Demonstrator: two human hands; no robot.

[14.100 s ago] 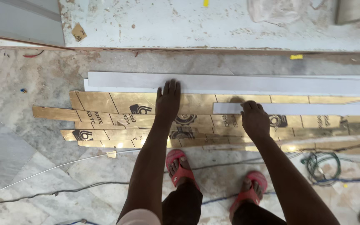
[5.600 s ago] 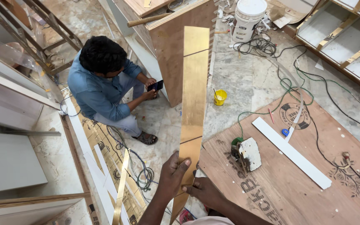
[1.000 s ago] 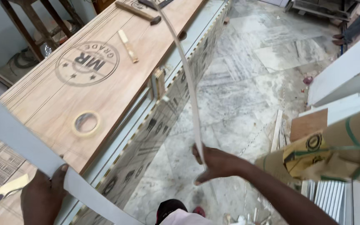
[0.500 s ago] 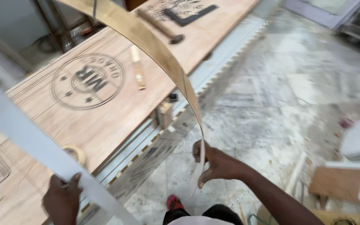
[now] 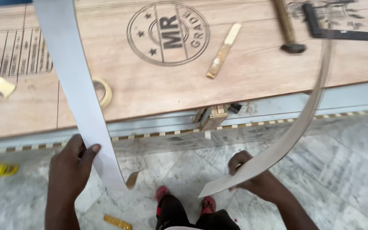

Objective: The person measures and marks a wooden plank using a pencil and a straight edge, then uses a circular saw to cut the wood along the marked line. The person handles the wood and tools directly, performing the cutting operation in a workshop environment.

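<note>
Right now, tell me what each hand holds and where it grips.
Left hand grips the grey strip near its lower end. Right hand grips the curved brown strip near its lower end.

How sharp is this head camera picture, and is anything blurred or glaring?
Head view: the plywood board and left hand are fairly sharp; the curved strip by the right hand is motion-smeared along its upper arc. Lighting is even and soft, with faint shadows and no harsh glare.
</note>
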